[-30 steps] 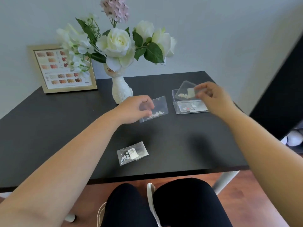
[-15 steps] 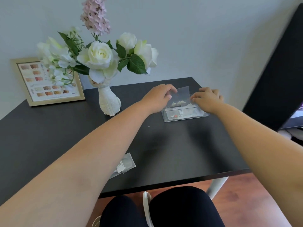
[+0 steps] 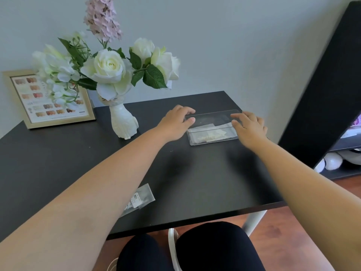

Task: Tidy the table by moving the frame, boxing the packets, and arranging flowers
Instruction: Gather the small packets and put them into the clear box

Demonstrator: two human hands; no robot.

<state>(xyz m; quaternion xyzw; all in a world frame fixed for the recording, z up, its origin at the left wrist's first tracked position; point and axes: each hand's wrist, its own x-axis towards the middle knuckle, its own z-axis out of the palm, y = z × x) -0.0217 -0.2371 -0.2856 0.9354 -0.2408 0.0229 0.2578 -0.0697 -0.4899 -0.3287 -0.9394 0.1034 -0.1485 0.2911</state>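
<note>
While both hands meet at the clear box, one packet lies by the near table edge.

Left hand and right hand pinch what looks like a transparent lid over it; packets lie inside. Frame leans on the wall behind the flowers in their white vase.

A home room: a black table against a plain wall, with a flower vase, framed picture and wooden floor.
</note>
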